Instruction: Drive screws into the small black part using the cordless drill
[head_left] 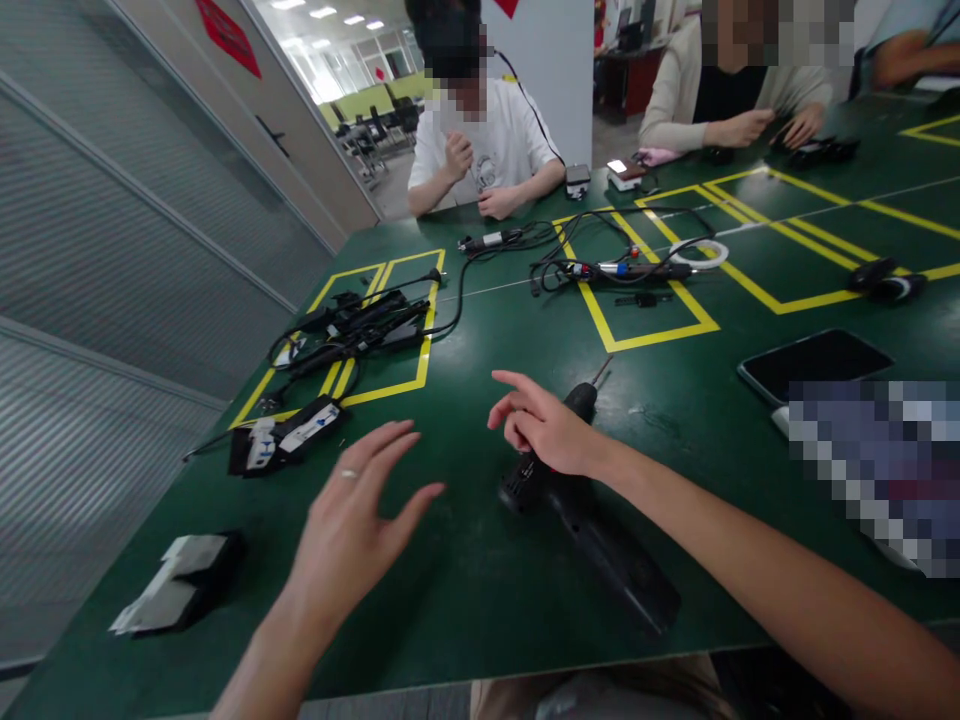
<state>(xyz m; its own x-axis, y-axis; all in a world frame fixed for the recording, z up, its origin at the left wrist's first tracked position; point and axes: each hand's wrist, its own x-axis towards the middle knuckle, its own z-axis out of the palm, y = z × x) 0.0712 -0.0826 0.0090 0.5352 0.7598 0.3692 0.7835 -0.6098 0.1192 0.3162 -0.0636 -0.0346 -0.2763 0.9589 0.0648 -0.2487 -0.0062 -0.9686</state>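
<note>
The drill [611,545] lies under the half-curled right grip [553,430]; any touch is hidden. The left grip [352,520] spreads wide, holding nothing.

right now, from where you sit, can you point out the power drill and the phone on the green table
power drill [611,550]: head view, on its black casing, toward the near end
phone [817,365]: head view, on its dark screen
</note>
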